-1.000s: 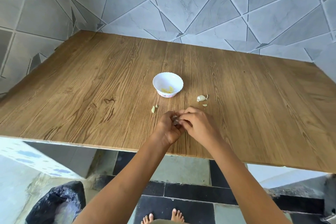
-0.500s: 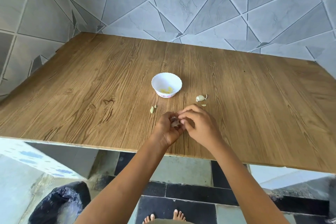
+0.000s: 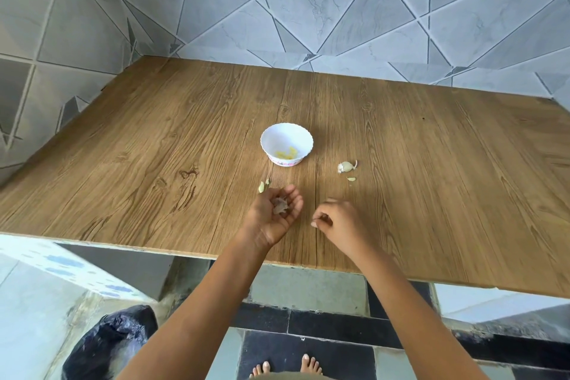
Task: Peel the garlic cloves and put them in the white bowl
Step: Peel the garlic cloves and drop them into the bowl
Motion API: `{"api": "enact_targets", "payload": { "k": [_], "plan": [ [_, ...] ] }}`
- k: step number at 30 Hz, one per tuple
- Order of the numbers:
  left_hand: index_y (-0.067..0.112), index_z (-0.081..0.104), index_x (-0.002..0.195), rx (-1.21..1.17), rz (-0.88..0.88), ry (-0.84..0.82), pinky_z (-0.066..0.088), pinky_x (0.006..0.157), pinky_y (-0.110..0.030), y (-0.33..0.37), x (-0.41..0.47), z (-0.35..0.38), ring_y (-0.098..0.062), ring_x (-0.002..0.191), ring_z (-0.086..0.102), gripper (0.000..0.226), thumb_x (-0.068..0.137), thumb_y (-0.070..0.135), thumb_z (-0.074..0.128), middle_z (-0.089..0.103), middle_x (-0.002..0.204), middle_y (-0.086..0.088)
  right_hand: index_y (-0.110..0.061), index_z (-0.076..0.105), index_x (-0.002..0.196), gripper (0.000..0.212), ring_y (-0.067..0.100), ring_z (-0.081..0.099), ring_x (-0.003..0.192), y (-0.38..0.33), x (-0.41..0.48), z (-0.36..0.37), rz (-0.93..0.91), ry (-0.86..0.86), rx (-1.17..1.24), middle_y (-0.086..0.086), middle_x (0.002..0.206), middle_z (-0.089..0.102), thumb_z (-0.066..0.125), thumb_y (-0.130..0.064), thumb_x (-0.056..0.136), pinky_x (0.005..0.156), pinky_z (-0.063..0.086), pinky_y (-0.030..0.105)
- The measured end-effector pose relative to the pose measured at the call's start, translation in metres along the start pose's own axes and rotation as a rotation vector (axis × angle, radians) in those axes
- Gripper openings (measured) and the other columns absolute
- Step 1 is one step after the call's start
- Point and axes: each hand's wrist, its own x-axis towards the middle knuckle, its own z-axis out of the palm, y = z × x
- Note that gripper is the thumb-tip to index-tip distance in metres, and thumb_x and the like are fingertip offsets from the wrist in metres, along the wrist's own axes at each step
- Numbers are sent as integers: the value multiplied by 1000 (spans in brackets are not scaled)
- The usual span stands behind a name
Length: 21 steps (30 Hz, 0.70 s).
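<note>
left grip [image 3: 275, 213] cupped round garlic piece [image 3: 280, 206], right grip [image 3: 336, 220] curled, hold unclear, near table [image 3: 154, 163] edge

Home kitchen corner, grey tiled wall [image 3: 308, 3], wooden counter [image 3: 154, 148], bare feet [image 3: 285, 369]
</note>
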Motion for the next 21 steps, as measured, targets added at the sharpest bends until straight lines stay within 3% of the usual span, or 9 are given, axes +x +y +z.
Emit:
{"api": "enact_targets", "payload": {
  "k": [4, 7, 10, 14, 18, 21],
  "plan": [
    [0, 61, 82, 14, 10, 15, 57, 64, -27, 2, 2, -1, -20, 78, 61, 33, 98, 16, 38, 62, 81, -12, -19, 64, 91, 11, 5, 52, 69, -6, 5, -5, -58, -94, -226, -8, 98, 60, 55, -24, 92, 49, 34, 18],
    [0, 61, 82, 25, 6, 20, 57, 64, -28, 1, 2, -1, -19, 77, 61, 34, 99, 16, 37, 64, 79, -12, -22, 53, 90, 7, 8, 52, 77, -2, 8, -11, -46, -148, -117, -5, 104, 58, 49, -19, 95, 57, 38, 21],
    [1, 61, 79, 53, 4, 44, 56, 62, -27, -4, 3, 3, -18, 72, 61, 35, 99, 16, 37, 66, 67, -10, -15, 50, 88, 8, 12, 49, 80, -4, 14, -23, -136, -25, 2, -5, 95, 53, 48, -9, 93, 65, 35, 28],
    [2, 55, 75, 55, 3, 43, 53, 62, -28, -9, 1, 19, -18, 64, 57, 30, 98, 13, 39, 61, 59, -9, -17, 68, 87, 11, 13, 42, 86, -18, 26, -33, -301, 97, -100, -5, 91, 57, 60, -9, 87, 68, 29, 28],
    [4, 52, 72, 70, 2, 0, 43, 63, -25, -12, -1, 31, -11, 39, 53, 33, 99, 11, 34, 54, 44, -4, -20, 73, 74, 6, 18, 53, 78, -18, 26, -35, -262, 233, -61, -6, 84, 62, 75, -15, 71, 63, 43, 31],
    [3, 54, 71, 83, -9, -34, 42, 63, -24, -14, 1, 33, -13, 43, 55, 38, 100, 12, 32, 57, 47, -5, -20, 65, 66, 15, 16, 56, 79, -11, 21, -35, -188, 291, -10, -8, 87, 59, 80, -19, 64, 66, 46, 31]
  ]
}}
